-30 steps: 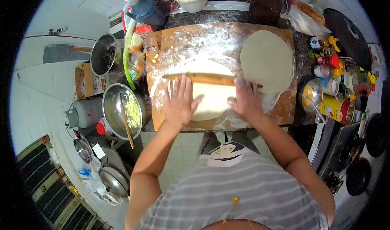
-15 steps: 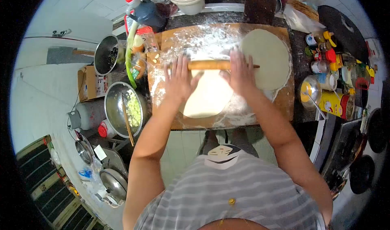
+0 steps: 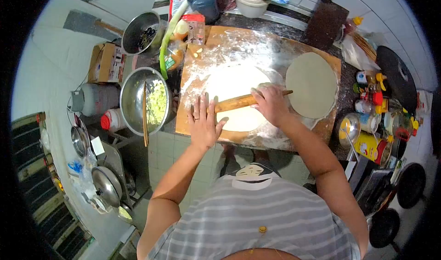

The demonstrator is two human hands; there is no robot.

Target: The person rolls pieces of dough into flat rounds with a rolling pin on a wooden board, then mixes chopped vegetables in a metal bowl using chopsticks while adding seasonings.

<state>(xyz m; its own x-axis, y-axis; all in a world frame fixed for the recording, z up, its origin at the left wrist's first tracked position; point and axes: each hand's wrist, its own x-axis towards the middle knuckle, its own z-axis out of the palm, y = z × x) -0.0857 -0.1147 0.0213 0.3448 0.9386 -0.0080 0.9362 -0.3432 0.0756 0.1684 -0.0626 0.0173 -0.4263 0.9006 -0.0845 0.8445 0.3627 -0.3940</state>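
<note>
Head view: left hand (image 3: pixel 204 124) flat, right hand (image 3: pixel 272 105) clasping tapered wooden rolling pin (image 3: pixel 234 103) over smooth dough (image 3: pixel 239 81), hands apart

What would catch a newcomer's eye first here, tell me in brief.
First, the brightly lit dough sheet mid-board, under a slanted rolling pin with the left hand and right hand on it. Next, the second pale dough round at the board's right. Then the steel bowl of chopped pale-green food, left of the board.

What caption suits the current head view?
Two bare hands, left and right, on a rolling pin over dough, another dough sheet beside it.
</note>
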